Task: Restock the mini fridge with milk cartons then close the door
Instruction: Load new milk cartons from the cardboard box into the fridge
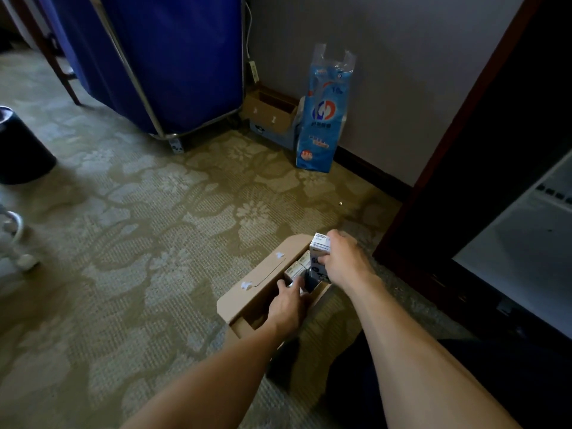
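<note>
An open cardboard box (247,300) lies on the carpet in front of me with several white milk cartons (298,267) packed inside. My right hand (343,258) grips one white and blue milk carton (320,250), held upright and raised above the others at the box's far end. My left hand (286,301) reaches into the box, its fingers around another carton (292,278) among those still packed. At the right edge the mini fridge (532,230) stands open inside a dark wooden cabinet, its pale interior showing.
A blue laundry cart (161,63) on a metal frame stands at the back. Against the wall are a small cardboard box (269,116) and a blue plastic pack (322,119). A black bin (21,147) is at the left. Patterned carpet surrounds the box.
</note>
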